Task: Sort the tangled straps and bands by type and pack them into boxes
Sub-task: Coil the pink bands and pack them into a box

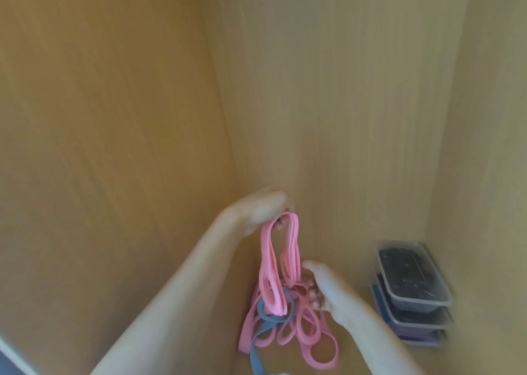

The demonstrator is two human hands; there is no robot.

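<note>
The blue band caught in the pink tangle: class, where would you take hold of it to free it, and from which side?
Grip the blue band on its free lower tail, coming from below and the near side. Its upper loop wraps round the pink bands hanging from the left hand, so pulling there would likely tighten it. The right hand is nearest.

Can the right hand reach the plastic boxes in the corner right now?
Probably yes, but not freely. The stacked boxes sit just beside the right hand with nothing between them, yet its fingers are busy in the pink bands, so it would have to let go first.
</note>
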